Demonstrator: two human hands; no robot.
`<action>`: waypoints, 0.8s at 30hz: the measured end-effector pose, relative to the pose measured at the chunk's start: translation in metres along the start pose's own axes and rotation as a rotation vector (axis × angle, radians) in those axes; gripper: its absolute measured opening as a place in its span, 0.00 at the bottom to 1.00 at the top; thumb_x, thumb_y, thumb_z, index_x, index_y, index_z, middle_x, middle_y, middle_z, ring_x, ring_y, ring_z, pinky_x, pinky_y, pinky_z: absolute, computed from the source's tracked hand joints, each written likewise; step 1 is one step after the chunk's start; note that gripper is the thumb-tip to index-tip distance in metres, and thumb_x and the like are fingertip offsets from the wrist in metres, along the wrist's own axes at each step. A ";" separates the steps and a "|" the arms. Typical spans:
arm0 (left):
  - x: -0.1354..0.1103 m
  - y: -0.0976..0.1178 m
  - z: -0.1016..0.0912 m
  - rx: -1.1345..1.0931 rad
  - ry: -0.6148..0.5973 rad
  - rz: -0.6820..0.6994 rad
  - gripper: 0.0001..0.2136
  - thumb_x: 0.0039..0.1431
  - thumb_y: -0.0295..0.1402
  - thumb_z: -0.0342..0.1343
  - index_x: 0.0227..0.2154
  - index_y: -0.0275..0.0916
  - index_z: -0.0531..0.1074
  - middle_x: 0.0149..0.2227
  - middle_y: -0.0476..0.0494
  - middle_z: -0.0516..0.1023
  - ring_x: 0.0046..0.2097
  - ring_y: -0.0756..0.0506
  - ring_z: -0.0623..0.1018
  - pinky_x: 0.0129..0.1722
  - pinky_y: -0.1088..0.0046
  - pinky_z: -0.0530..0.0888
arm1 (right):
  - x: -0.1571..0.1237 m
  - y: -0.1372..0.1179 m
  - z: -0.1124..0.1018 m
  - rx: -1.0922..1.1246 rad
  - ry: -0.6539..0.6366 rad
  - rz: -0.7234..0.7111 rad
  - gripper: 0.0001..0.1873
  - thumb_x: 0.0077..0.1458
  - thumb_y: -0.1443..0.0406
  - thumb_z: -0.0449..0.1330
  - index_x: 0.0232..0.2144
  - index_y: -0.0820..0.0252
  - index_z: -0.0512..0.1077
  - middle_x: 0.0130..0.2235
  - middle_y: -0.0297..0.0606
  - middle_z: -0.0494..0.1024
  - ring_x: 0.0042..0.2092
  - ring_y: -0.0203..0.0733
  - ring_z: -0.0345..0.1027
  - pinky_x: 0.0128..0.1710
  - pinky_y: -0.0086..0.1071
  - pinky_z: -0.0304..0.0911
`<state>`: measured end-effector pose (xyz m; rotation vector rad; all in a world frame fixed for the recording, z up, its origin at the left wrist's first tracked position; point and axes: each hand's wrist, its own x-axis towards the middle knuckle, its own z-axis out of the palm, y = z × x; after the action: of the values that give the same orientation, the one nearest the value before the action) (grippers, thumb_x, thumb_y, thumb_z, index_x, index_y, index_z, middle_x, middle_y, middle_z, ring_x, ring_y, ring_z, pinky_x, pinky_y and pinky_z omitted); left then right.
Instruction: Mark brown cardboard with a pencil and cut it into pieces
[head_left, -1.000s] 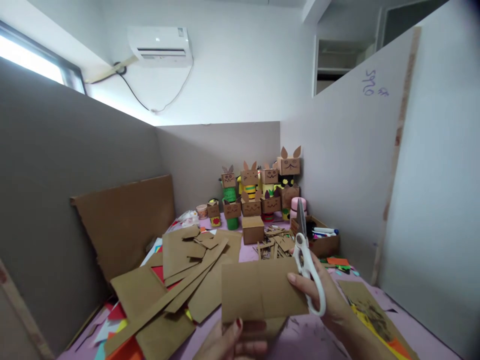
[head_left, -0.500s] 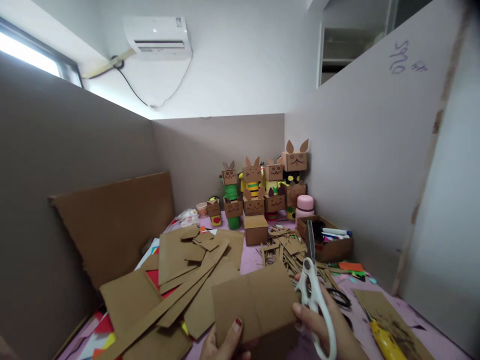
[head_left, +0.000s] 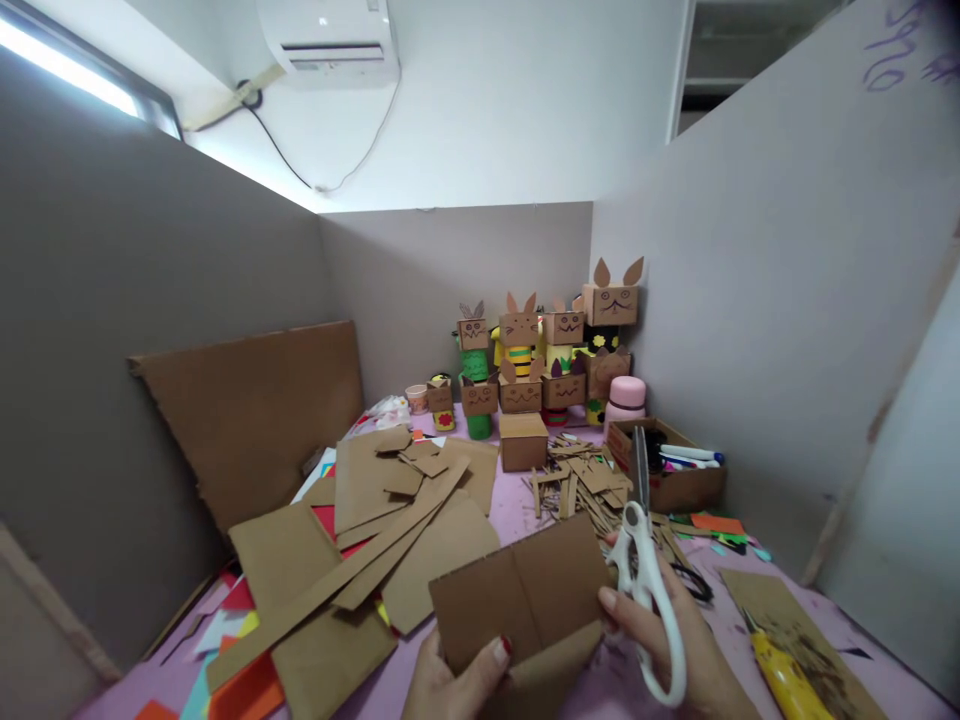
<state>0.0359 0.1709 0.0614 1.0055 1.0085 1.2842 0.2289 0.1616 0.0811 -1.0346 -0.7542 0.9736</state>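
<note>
A creased piece of brown cardboard is held up near the front of the table, its lower part folded toward me. My left hand grips its lower left part, with the thumb on the near face and the other fingers mostly hidden behind. White-handled scissors hang on my right hand, blades pointing up and apparently closed. The thumb of that hand also presses the right edge of the cardboard.
Loose cardboard sheets and strips cover the left side, with narrow scraps behind. At the back stand several cardboard animal figures and a plain box. On the right are a box of markers and a yellow-handled tool.
The cardboard has tilted, and more of its folded lower part shows. Both hands keep their hold. The whole view has shifted, with the scene now slightly higher and further right.
</note>
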 end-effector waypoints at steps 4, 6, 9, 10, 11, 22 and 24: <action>-0.002 0.005 0.000 0.080 -0.008 0.031 0.26 0.34 0.48 0.69 0.36 0.36 0.77 0.29 0.40 0.80 0.31 0.43 0.75 0.29 0.72 0.71 | -0.001 0.002 0.000 0.033 -0.028 0.018 0.31 0.32 0.58 0.73 0.42 0.56 0.70 0.20 0.23 0.64 0.21 0.31 0.57 0.22 0.25 0.57; -0.003 0.007 0.000 0.099 0.011 0.077 0.22 0.35 0.47 0.69 0.32 0.35 0.77 0.27 0.42 0.79 0.29 0.46 0.74 0.29 0.73 0.71 | -0.001 0.002 -0.001 0.041 -0.047 0.019 0.33 0.32 0.58 0.73 0.43 0.56 0.69 0.21 0.24 0.65 0.21 0.31 0.58 0.22 0.26 0.58; -0.004 0.010 0.002 0.066 0.048 0.102 0.23 0.35 0.45 0.69 0.34 0.35 0.77 0.27 0.43 0.79 0.27 0.46 0.74 0.28 0.74 0.70 | 0.000 0.003 -0.002 0.061 -0.068 0.019 0.34 0.32 0.58 0.73 0.45 0.56 0.68 0.22 0.24 0.66 0.21 0.32 0.61 0.22 0.26 0.58; -0.004 0.012 0.003 0.043 0.040 0.090 0.25 0.35 0.44 0.70 0.37 0.35 0.76 0.28 0.42 0.80 0.28 0.45 0.74 0.28 0.73 0.71 | 0.000 0.004 -0.002 0.059 -0.074 0.021 0.34 0.33 0.57 0.73 0.44 0.56 0.68 0.23 0.25 0.67 0.21 0.32 0.61 0.22 0.26 0.58; -0.004 0.014 0.004 0.012 0.031 0.079 0.28 0.34 0.43 0.70 0.41 0.35 0.75 0.29 0.41 0.81 0.29 0.44 0.76 0.29 0.72 0.72 | 0.000 0.004 -0.002 0.049 -0.084 0.026 0.33 0.33 0.57 0.72 0.44 0.57 0.68 0.23 0.25 0.67 0.21 0.32 0.61 0.22 0.26 0.58; 0.003 0.029 -0.005 -0.452 0.162 -0.192 0.16 0.56 0.37 0.59 0.47 0.42 0.73 0.42 0.45 0.82 0.43 0.44 0.80 0.45 0.68 0.73 | -0.009 0.009 0.004 0.019 -0.219 0.078 0.39 0.32 0.53 0.73 0.45 0.59 0.64 0.20 0.24 0.70 0.19 0.29 0.59 0.19 0.24 0.56; 0.002 0.031 -0.009 -0.536 0.042 -0.299 0.13 0.58 0.39 0.56 0.44 0.40 0.75 0.39 0.44 0.83 0.40 0.42 0.81 0.43 0.63 0.75 | -0.008 0.009 0.003 0.028 -0.239 0.083 0.40 0.32 0.53 0.73 0.46 0.61 0.63 0.19 0.24 0.69 0.18 0.29 0.59 0.19 0.24 0.56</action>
<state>0.0194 0.1742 0.0889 0.4025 0.7492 1.2324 0.2206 0.1568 0.0732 -0.9414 -0.8962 1.1903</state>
